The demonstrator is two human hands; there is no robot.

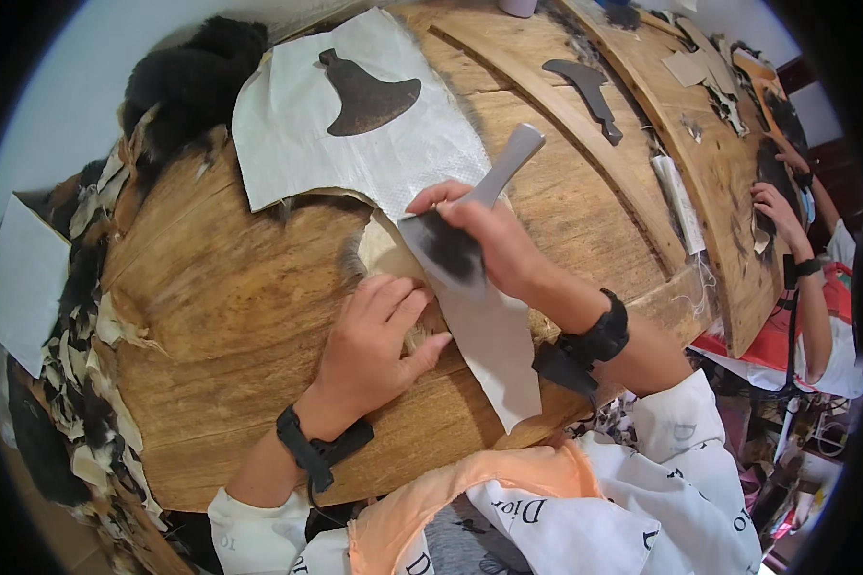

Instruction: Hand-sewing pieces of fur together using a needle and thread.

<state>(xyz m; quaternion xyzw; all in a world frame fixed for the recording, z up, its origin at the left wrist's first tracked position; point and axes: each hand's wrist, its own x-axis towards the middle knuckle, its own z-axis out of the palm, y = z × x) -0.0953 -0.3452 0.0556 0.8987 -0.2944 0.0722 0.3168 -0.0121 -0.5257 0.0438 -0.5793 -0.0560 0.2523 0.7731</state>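
My right hand [497,240] grips a fan-bladed leather knife [513,161] by its lower handle, with fingertips along the blade's edge. The dark, broad blade lies over a pale strip of hide [494,350] that runs toward me. My left hand [379,331] has its fingers bent down on a cream fur pelt piece [384,249] beside the strip, thumb close to the strip's edge. Grey fur shows at the pelt's left side. Beyond both hands spreads a large white sheet-like piece [278,110], and another fan-bladed knife [369,96] rests on it.
The worn wooden table [230,278] carries a raised wooden strip [556,125]. Right of it lies a third dark knife [590,96]. Black fur [197,81] and scraps [77,383] line the left edge. Another person's hands [781,211] work at far right.
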